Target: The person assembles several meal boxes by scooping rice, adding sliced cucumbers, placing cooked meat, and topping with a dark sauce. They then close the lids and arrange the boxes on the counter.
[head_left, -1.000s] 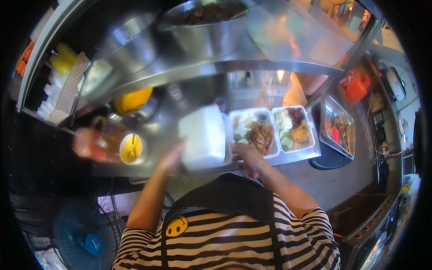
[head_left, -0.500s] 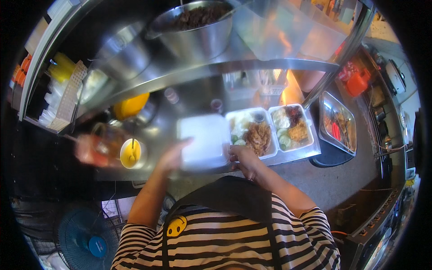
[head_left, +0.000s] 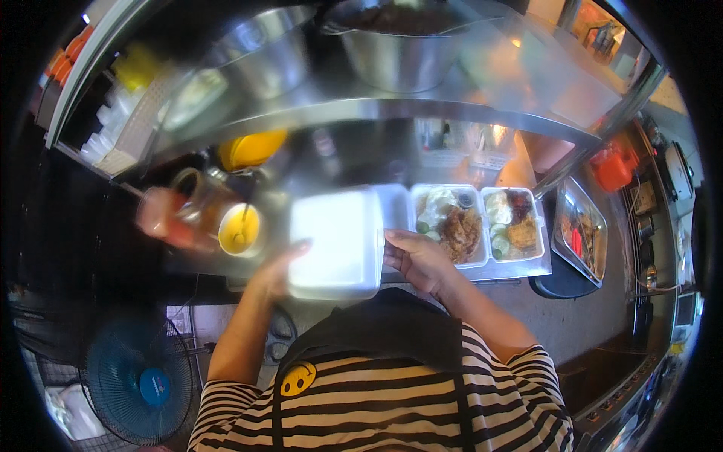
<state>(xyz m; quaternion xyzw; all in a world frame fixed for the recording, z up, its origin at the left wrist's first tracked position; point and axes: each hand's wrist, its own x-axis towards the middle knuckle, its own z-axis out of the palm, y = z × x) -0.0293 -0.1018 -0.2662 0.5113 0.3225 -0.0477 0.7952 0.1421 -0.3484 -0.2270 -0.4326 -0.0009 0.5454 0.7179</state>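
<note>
While both hands grip a closed white foam box (head_left: 336, 242), left hand (head_left: 277, 270), right hand (head_left: 418, 258), two open meal boxes (head_left: 482, 226) beside.

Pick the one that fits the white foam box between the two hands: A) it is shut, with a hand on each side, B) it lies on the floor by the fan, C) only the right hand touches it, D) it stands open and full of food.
A: the foam box shows only its plain shut lid, with the left hand at its left edge and the right hand at its right edge.
</note>
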